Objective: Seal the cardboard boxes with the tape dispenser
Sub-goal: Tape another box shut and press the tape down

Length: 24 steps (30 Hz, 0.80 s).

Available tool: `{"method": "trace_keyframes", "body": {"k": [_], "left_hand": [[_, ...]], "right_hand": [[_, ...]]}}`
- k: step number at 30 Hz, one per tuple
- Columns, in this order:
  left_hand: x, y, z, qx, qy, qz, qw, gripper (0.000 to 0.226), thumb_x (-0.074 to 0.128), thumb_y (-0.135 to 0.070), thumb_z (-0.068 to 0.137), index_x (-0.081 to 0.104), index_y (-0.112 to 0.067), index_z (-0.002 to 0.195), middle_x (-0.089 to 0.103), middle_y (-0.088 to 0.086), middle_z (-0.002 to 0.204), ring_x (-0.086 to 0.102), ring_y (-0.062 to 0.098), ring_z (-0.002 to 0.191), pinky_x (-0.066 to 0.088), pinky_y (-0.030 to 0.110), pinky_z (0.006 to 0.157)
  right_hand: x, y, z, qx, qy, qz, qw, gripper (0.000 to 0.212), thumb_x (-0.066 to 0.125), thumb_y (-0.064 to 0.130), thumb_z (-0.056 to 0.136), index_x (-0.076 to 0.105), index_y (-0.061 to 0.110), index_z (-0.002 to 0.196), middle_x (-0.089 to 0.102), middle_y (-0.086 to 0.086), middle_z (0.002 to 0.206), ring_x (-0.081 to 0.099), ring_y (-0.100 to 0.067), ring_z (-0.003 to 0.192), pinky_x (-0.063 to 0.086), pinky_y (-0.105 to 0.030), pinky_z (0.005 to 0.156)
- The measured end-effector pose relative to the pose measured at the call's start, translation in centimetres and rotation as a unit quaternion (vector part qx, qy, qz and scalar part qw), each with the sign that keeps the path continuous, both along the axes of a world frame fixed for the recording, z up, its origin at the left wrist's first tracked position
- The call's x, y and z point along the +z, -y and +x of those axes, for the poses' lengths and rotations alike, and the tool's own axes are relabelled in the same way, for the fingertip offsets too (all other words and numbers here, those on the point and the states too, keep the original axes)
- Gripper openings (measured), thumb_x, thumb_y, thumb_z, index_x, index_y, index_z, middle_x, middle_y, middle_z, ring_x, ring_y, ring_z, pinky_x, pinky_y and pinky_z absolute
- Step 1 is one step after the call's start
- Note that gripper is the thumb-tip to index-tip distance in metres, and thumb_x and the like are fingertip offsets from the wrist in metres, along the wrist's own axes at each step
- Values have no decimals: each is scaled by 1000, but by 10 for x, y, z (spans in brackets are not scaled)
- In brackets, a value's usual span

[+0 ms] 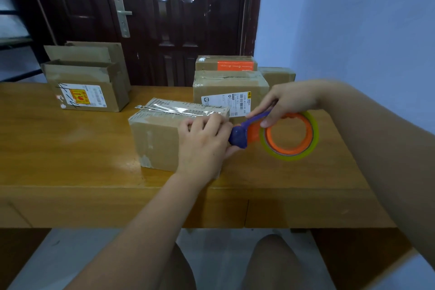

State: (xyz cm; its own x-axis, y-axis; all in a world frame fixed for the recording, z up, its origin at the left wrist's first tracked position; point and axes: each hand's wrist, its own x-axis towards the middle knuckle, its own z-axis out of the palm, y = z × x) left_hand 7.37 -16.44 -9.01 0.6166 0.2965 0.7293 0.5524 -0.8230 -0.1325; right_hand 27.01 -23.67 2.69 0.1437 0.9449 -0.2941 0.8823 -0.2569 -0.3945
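Note:
A closed cardboard box (157, 139) lies on the wooden table (70, 148) in front of me, with a shiny strip of clear tape (179, 109) along its top seam. My left hand (204, 141) presses on the box's right end, fingers curled over the top edge. My right hand (289, 101) holds the tape dispenser (282, 134), an orange ring with a purple handle and a roll of clear tape, just right of the box. The purple end touches my left hand at the box's right end.
An open box (87, 87) with raised flaps stands at the back left. Behind the near box sit a taped box with a white label (229, 87), an orange-labelled box (226, 63) and another box (277, 76). A dark door (176, 19) is behind.

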Motion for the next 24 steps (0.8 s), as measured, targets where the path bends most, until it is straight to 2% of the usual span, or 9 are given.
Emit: {"method": "trace_keyframes", "body": {"k": [3, 5, 9, 11, 14, 16, 19, 21, 24], "left_hand": [[2, -4, -6, -33, -11, -36, 999, 54, 52, -66, 74, 70, -20, 98, 63, 4, 100, 61, 27, 86, 41, 42, 78], [4, -6, -8, -52, -14, -42, 998, 59, 48, -68, 74, 71, -21, 102, 64, 6, 103, 61, 27, 87, 41, 43, 79], [5, -7, -11, -65, 0, -51, 997, 65, 45, -69, 76, 69, -20, 113, 65, 5, 103, 63, 25, 87, 41, 40, 81], [7, -5, -12, -73, 2, -73, 995, 70, 42, -70, 76, 66, -20, 118, 65, 3, 102, 62, 24, 89, 39, 40, 82], [17, -2, -14, -82, 6, -126, 989, 77, 37, -74, 72, 63, -21, 121, 64, 1, 100, 60, 24, 93, 32, 37, 83], [22, -3, -15, -80, 14, -150, 985, 79, 29, -74, 73, 62, -22, 123, 63, 0, 104, 58, 22, 99, 25, 33, 83], [24, -3, -16, -76, 21, -164, 983, 74, 24, -69, 80, 57, -24, 129, 62, -2, 112, 57, 21, 105, 23, 31, 83], [22, -3, -14, -64, 14, -169, 983, 67, 29, -64, 83, 53, -26, 132, 61, -3, 117, 55, 20, 108, 27, 33, 86], [20, -4, -12, -52, 26, -172, 983, 52, 38, -53, 91, 53, -25, 132, 61, -4, 121, 55, 19, 109, 27, 33, 89]], "right_hand": [[-18, 4, 17, -9, -138, -57, 989, 35, 74, 28, 77, 71, 19, 111, 68, 0, 78, 58, -10, 65, 46, -22, 55], [-37, 11, 25, -27, -230, -96, 968, 29, 75, 27, 76, 70, 11, 100, 65, -5, 76, 56, -13, 60, 49, -24, 54], [-78, 28, 32, -33, -443, -110, 889, 31, 76, 32, 73, 68, 8, 91, 66, -7, 74, 63, -15, 61, 54, -26, 59], [-93, 36, 30, -21, -476, -98, 873, 43, 82, 43, 66, 69, 10, 89, 68, -3, 73, 64, -12, 62, 53, -25, 59], [-105, 42, 23, -38, -503, -84, 859, 70, 86, 50, 58, 59, 6, 105, 72, -5, 85, 69, -16, 73, 55, -28, 65], [-110, 45, 21, -45, -550, -83, 830, 79, 86, 48, 58, 55, 3, 114, 71, -12, 95, 70, -23, 80, 57, -33, 70], [-114, 55, 23, 0, -667, -122, 735, 59, 72, 36, 81, 56, 1, 126, 67, -25, 109, 69, -37, 93, 57, -40, 75], [-115, 49, 6, -9, -659, -110, 744, 46, 67, 36, 85, 65, 5, 118, 67, -27, 108, 69, -36, 91, 58, -39, 74], [-121, 40, 4, -113, -654, -15, 748, 28, 64, 28, 89, 75, 2, 87, 70, -26, 86, 72, -27, 70, 60, -37, 64]]}}
